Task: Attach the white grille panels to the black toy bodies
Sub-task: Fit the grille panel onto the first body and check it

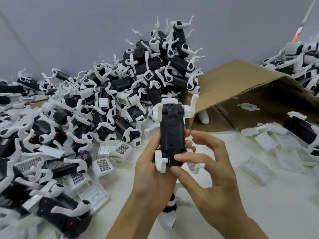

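Note:
A black toy body (171, 131) with white legs stands upright in the middle of the head view, held above the table. My left hand (151, 171) grips its lower left side, fingers curled behind it. My right hand (205, 171) holds its right side, with the thumb pressed on the lower black face and fingertips on the right edge. Loose white grille panels (103, 165) lie on the table to the left of my hands. I cannot tell whether a panel sits on the held body.
A big heap of black-and-white toy bodies (146, 75) fills the left and back. A tipped cardboard box (250, 94) lies open at the back right, with more toys (302, 57) beyond it. White parts (265, 140) are scattered on the white table (259, 204) at right.

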Demonstrator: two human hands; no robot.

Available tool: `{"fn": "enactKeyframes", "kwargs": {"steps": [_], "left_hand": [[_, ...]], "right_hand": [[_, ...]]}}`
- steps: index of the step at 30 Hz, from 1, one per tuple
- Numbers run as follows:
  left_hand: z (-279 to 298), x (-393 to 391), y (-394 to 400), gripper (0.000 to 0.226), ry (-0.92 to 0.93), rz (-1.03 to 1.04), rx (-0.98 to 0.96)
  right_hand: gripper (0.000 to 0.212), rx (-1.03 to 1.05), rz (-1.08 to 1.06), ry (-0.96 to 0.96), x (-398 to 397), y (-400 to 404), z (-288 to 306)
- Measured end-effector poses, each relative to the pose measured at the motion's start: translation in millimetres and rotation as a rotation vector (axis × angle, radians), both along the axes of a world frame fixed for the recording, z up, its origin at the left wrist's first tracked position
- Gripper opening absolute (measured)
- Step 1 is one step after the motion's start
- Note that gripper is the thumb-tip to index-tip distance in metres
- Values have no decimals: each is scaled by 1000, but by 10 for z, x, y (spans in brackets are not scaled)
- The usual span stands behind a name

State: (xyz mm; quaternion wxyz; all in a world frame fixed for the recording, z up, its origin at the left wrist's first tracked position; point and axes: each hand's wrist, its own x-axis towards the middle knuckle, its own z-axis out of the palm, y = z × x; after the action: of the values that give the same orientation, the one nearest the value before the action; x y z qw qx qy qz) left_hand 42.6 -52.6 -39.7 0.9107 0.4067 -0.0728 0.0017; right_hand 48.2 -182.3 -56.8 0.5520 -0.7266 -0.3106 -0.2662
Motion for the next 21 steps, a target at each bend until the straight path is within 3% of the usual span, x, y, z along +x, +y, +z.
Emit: {"fn": "enactKeyframes", "kwargs": {"steps": [10,17,21], "left_hand": [[-10,18,23,51,21,4,7],[-28,18,31,44,32,94,27],[42,23,25,42,76,70,-30]], "right_hand": [[21,5,0,-6,-25,16,-6],[62,-64,-96,119,13,7,-27],[42,-11,-103,4,18,4,-25]]}}
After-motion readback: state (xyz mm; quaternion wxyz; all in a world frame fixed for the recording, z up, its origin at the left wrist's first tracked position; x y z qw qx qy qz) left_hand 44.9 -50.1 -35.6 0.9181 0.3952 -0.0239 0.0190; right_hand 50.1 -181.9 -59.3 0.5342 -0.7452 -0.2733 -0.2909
